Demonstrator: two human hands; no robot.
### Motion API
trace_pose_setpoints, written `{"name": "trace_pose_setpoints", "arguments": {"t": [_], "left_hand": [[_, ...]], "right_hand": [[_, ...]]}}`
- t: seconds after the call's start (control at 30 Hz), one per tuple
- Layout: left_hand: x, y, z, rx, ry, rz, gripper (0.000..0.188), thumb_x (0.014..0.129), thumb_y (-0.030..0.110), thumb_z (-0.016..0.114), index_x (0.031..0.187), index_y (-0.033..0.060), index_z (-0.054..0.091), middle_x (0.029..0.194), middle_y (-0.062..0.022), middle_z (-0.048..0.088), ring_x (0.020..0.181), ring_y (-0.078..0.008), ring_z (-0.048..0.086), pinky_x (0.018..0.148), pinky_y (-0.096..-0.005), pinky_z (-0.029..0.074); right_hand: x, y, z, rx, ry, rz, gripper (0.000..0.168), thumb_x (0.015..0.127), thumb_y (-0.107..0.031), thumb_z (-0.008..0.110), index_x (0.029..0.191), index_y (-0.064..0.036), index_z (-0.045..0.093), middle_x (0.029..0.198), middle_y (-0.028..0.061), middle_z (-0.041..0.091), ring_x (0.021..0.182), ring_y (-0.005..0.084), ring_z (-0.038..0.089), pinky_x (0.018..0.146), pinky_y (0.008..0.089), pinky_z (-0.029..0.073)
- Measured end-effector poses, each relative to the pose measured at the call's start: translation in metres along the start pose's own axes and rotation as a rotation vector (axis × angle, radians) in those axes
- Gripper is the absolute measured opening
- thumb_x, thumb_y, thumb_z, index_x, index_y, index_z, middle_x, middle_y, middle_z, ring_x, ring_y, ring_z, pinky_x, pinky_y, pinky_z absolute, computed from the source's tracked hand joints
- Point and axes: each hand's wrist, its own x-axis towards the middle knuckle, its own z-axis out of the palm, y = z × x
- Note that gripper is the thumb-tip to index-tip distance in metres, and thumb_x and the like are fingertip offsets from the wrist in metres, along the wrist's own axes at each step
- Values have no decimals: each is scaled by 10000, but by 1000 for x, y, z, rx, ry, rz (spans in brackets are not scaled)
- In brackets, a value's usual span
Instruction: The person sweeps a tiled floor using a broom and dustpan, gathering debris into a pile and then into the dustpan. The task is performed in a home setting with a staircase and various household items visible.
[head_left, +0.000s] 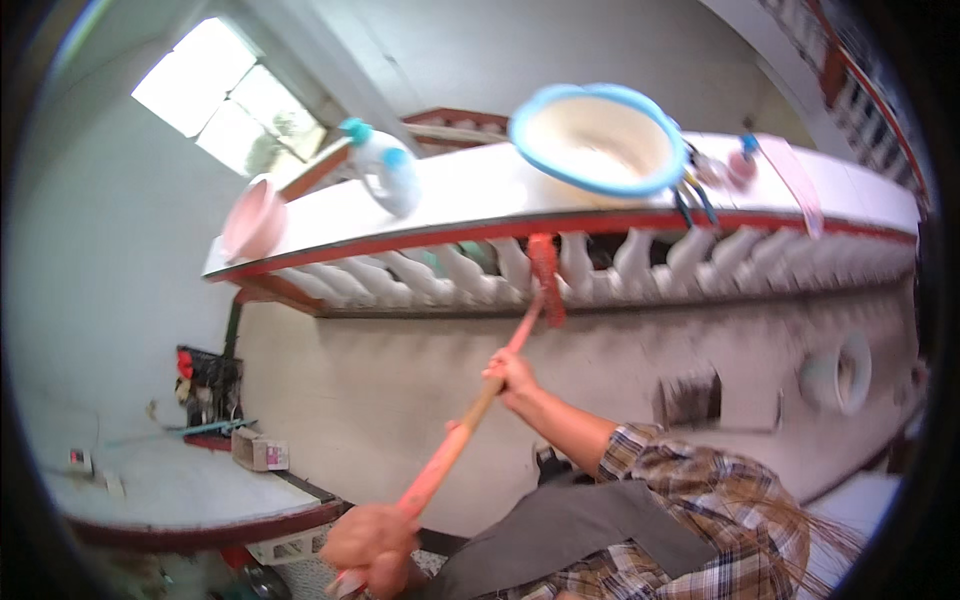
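My right hand (511, 376) grips the middle of a long red and wood-coloured pole (444, 456). Lower on the same pole, near its close end, my left hand (369, 546) is closed around it and blurred by motion. The pole slants away from me, up and to the right. At its far end a narrow red head (546, 274) appears against the white balusters (469, 271), just below the counter's red edge; blur hides its exact kind. I cannot tell whether the head touches the balusters.
On the white counter (465, 184) stand a pink basin (255, 219), a white jug-like bottle (386, 171), a blue-rimmed basin (600, 142), pliers-like tools (694, 199) and a pink cloth (791, 180). A bucket (836, 375) is at right. A cardboard box (259, 450) sits on the left table (187, 491).
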Motion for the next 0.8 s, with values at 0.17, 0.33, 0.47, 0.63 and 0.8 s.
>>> {"name": "trace_pose_setpoints", "arguments": {"t": [0.17, 0.33, 0.47, 0.63, 0.8], "left_hand": [[-5, -63, 7, 233, -283, -2, 152, 630, 22, 622, 549, 25, 493, 619, -87, 564, 644, -240, 586, 700, -363, 452], [-9, -146, 33, 338, -330, -7, 206, 671, 129, 660, 570, 37, 506, 748, -87, 591, 882, -262, 560, 805, -385, 410], [-23, -178, 35, 251, -124, -115, 247, 734, 177, 611, 586, 23, 488, 729, -90, 586, 866, -279, 557, 848, -432, 375], [-7, -203, 47, 264, -84, -186, 279, 818, 209, 501, 611, 22, 484, 681, -72, 547, 840, -246, 539, 863, -469, 341], [21, -189, 29, 183, 169, -262, 215, 784, 86, 466, 597, -20, 479, 606, -82, 528, 646, -212, 550, 743, -407, 437]], "right_hand": [[99, -62, 20, -33, -224, -26, 93, 711, -107, 508, 712, -47, 437, 586, 47, 461, 486, 177, 489, 466, 294, 455], [190, -94, 0, -362, 47, -232, 210, 734, -97, 514, 873, 20, 410, 718, 83, 443, 556, 190, 491, 452, 288, 474], [190, -49, 6, -373, 106, -152, 19, 719, -64, 451, 725, -52, 465, 574, 51, 451, 456, 163, 466, 397, 291, 401], [196, -64, 10, -341, 200, -160, 80, 700, -37, 483, 745, 18, 447, 555, 68, 462, 434, 162, 480, 365, 296, 398], [169, -37, 13, -248, 333, -144, 108, 673, -22, 457, 776, -5, 431, 556, 92, 461, 412, 209, 492, 377, 336, 414]]}}
